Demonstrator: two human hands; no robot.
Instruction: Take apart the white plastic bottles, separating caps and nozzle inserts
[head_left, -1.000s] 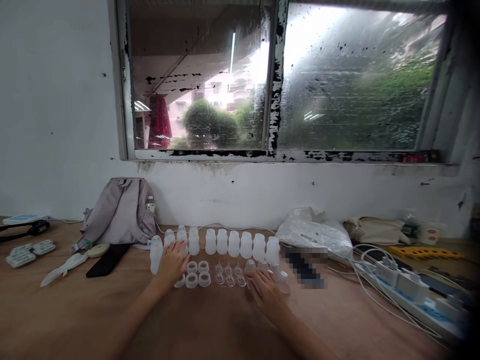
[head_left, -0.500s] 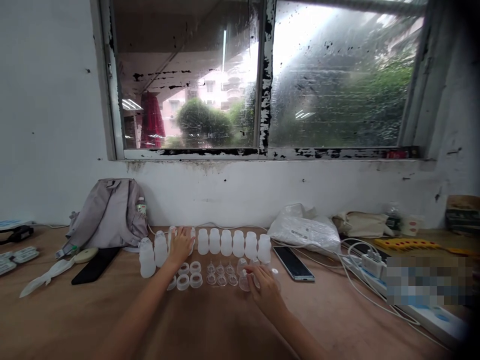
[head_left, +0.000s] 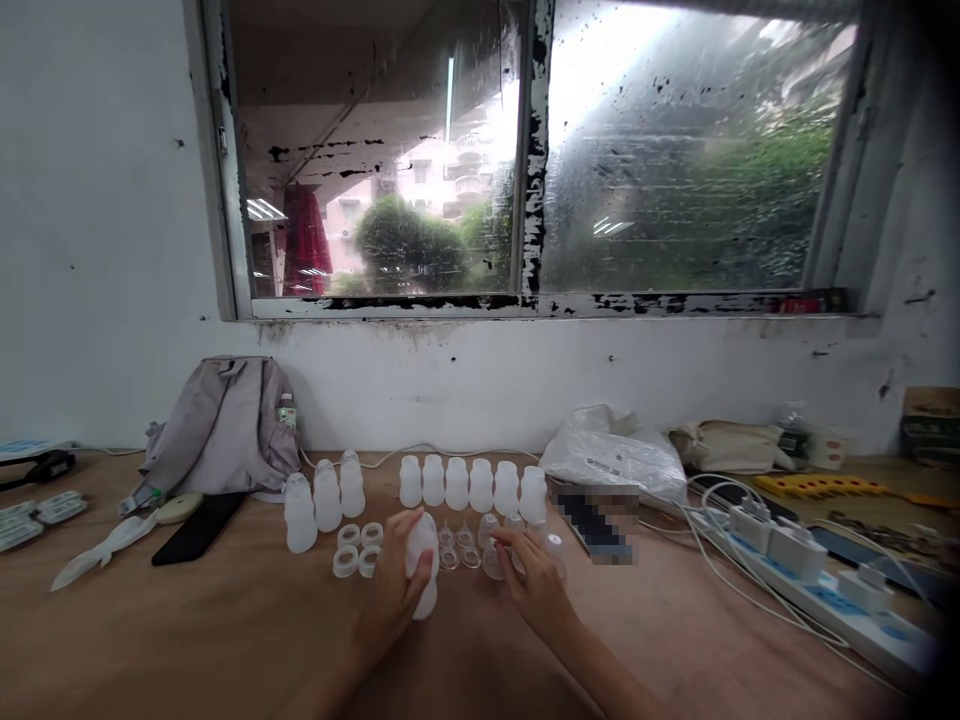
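My left hand [head_left: 397, 570] is wrapped round a frosted white baby bottle [head_left: 424, 590], held tilted above the near side of the table. My right hand [head_left: 531, 570] is at a cluster of clear dome caps [head_left: 556, 560], its thumb and fingers closed round one cap [head_left: 491, 562], partly hidden. Between the hands lie small clear bottle nipples [head_left: 469, 556]. White screw rings [head_left: 346, 561] sit left of them, some behind my left hand. Behind stands a row of open frosted bottles [head_left: 456, 485]. Three bottles with domed tops [head_left: 327, 497] stand further left.
A grey backpack [head_left: 225, 430] leans on the wall at left, near a black phone [head_left: 196, 530]. At right are a partly blurred phone [head_left: 592, 525], a plastic bag [head_left: 611, 455] and a power strip [head_left: 862, 625] with white cables.
My left hand has brought a bottle from the back row toward me and to the right, leaving a gap in the row. My right hand stays by the clear caps.
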